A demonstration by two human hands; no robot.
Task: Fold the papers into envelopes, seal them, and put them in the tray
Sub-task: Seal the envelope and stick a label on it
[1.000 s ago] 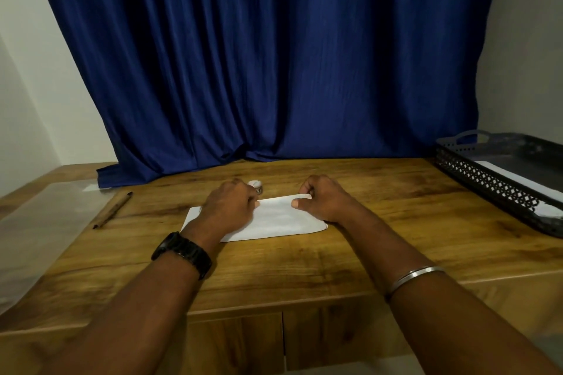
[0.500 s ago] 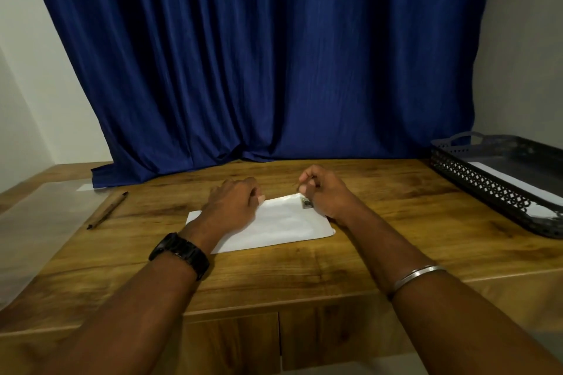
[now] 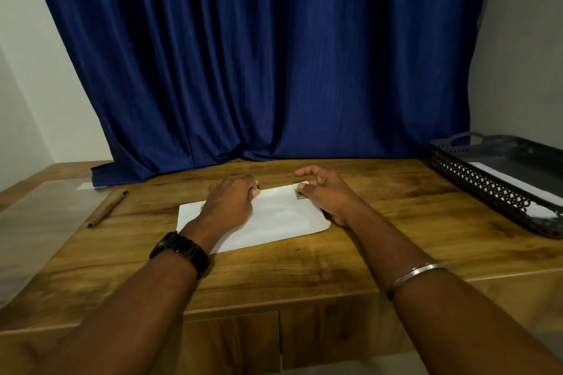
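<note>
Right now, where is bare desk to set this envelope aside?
Bare wood lies between the envelope and the black tray, and along the desk front below the envelope. A narrower strip separates pen and envelope. Crowded: the middle, under the left hand and right hand.

We're in a home room, looks like: a wooden desk (image 3: 304,268) with a drawer front at the bottom, a heavy blue curtain (image 3: 259,55) filling the top, plain walls either side.
</note>
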